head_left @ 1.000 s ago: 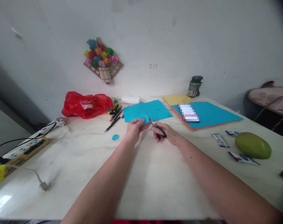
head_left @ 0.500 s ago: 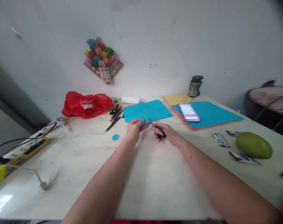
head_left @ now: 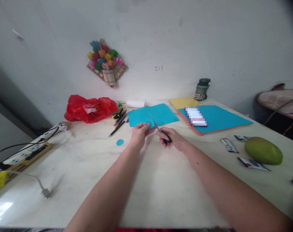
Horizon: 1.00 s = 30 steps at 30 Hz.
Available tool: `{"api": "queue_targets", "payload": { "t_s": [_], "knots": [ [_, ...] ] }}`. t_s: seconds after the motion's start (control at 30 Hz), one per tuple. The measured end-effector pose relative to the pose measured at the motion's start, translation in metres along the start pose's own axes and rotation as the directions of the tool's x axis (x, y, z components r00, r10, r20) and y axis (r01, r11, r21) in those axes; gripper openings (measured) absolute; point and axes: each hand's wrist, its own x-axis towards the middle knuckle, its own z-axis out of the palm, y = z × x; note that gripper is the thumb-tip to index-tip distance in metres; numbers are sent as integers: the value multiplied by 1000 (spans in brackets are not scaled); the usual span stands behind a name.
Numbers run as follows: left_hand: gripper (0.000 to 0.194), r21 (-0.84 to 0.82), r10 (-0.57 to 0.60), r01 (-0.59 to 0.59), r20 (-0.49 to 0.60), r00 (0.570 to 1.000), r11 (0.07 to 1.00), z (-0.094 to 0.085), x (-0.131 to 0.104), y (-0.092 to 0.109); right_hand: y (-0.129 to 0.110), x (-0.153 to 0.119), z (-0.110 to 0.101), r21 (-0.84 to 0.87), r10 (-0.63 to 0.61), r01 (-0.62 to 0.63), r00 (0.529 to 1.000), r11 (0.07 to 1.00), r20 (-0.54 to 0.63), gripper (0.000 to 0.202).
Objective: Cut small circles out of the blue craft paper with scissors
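Note:
Between the fingers of my left hand [head_left: 141, 132] is a small piece of blue paper [head_left: 150, 124], partly covered by the fingertips. My right hand [head_left: 171, 137] grips black-handled scissors [head_left: 166, 137], their blades pointing up and left beside that piece. Whether the blades touch the paper I cannot tell. Behind both hands lies a blue sheet [head_left: 158, 112] with small pen marks on its right part. A cut blue paper disc [head_left: 120, 142] rests on the table, left of my left hand.
Pens [head_left: 116, 129] and a red plastic bag [head_left: 88, 109] lie at the back left. A power strip [head_left: 27, 156] runs along the left edge. On the right are a phone [head_left: 196, 116] on stacked coloured sheets [head_left: 223, 117], a green fruit [head_left: 263, 150], small packets [head_left: 252, 163] and a dark green bottle [head_left: 202, 89].

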Motion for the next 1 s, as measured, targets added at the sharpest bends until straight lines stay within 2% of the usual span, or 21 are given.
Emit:
{"api": "queue_targets", "payload": {
  "t_s": [0.6,1.0],
  "knots": [
    [32,9,-14,14,-6,1000,1000,2,-3,2,4,1,0,21,0,0,1000,1000,4,32],
    [35,2,-13,13,-45,999,1000,3,-4,2,-7,-5,2,18,2,-2,1000,1000,20,33]
  ]
}}
